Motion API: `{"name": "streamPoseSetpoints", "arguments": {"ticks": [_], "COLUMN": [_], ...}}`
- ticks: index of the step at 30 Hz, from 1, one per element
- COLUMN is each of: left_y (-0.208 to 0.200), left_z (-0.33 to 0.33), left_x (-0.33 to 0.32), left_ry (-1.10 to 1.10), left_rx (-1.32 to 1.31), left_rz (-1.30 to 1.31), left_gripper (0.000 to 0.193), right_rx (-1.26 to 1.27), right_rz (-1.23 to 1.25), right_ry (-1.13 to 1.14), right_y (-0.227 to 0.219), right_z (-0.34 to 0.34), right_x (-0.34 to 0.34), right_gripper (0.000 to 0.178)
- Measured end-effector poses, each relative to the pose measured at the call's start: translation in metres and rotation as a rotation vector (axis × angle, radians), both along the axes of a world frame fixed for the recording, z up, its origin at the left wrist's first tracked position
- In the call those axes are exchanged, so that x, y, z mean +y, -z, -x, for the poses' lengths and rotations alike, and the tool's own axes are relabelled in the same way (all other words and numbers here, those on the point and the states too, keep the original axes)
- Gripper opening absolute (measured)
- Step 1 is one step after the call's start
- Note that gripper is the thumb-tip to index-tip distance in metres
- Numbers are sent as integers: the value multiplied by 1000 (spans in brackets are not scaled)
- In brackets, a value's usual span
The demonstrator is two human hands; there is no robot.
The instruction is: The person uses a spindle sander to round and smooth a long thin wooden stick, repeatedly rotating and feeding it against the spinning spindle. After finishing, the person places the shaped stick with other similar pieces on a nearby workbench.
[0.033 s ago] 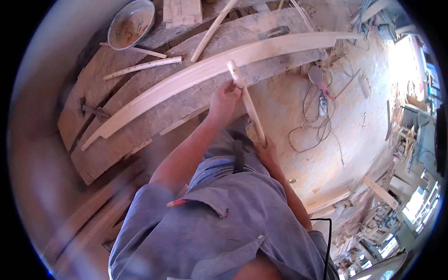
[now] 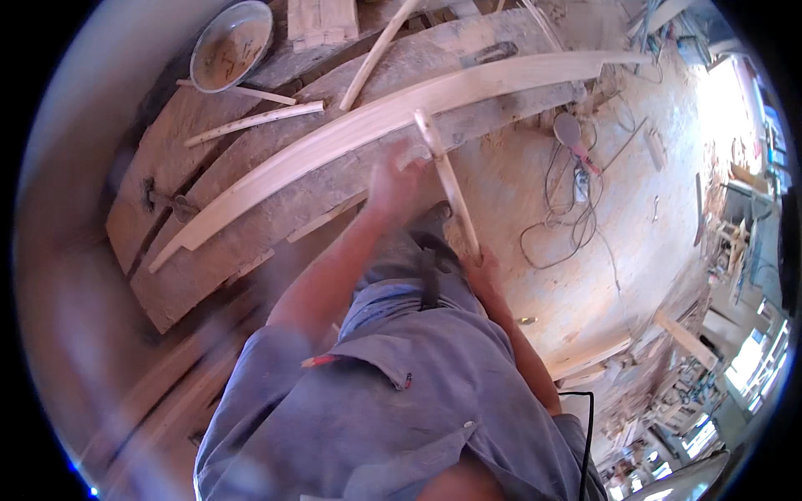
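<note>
My right hand (image 2: 483, 274) is closed round the near end of a slim pale wooden stick (image 2: 451, 188). The stick slants up and to the left, and its far end overlaps the near edge of a long pale wooden board (image 2: 334, 144) in this view. Whether the two touch, I cannot tell. My left hand (image 2: 396, 185) is just left of the stick, apart from it, with fingers spread and smeared by motion. The long board lies across a rough wooden workbench (image 2: 292, 209), with a narrower tongue at each end.
Beyond the board lie a shorter wooden rod (image 2: 255, 123) and another long stick (image 2: 378, 57). A metal bowl (image 2: 209, 73) sits at the far left. A dark hand plane (image 2: 493, 53) rests on the bench. On the floor at right is a corded power tool (image 2: 570, 134).
My left hand has let go of the stick and moved slightly left, its fingers opening. The stick's far end has shifted a little to the right; my right hand still holds it.
</note>
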State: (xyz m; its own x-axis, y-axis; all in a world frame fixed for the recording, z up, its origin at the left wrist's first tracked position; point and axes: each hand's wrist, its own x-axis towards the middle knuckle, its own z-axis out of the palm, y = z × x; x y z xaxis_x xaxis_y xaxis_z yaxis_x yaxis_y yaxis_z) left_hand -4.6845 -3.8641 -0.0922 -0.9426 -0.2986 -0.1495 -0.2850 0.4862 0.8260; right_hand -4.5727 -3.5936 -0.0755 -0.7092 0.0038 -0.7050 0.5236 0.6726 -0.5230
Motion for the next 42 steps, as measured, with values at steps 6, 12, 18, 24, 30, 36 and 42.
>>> {"name": "streamPoseSetpoints", "arguments": {"ticks": [6, 12, 18, 24, 30, 36, 42], "left_y": [44, 28, 0, -5, 15, 2, 12], "left_z": [42, 80, 100, 112, 78, 37, 42], "left_x": [-134, -164, -185, -216, -228, -213, -211], "left_ry": [323, 604, 744, 722, 394, 443, 419], "left_rx": [-161, -377, -435, -635, -470, -78, -109], "left_rz": [794, 459, 291, 169, -46, 412, 338], "left_gripper": [89, 99, 65, 53, 52, 33, 20], "right_rx": [87, 7, -23, -59, -202, -390, -485], "right_rz": [14, -63, -90, 72, 77, 98, 314], "right_ry": [138, 88, -50, 72, 37, 67, 123], "right_y": [9, -20, -72, -105, -132, -166, -190], "right_z": [-17, -12, 2, 31, 61, 92, 99], "right_x": [12, 0, -25, -74, -113, -136, -140], "right_gripper": [30, 42, 41, 45, 47, 47, 69]}}
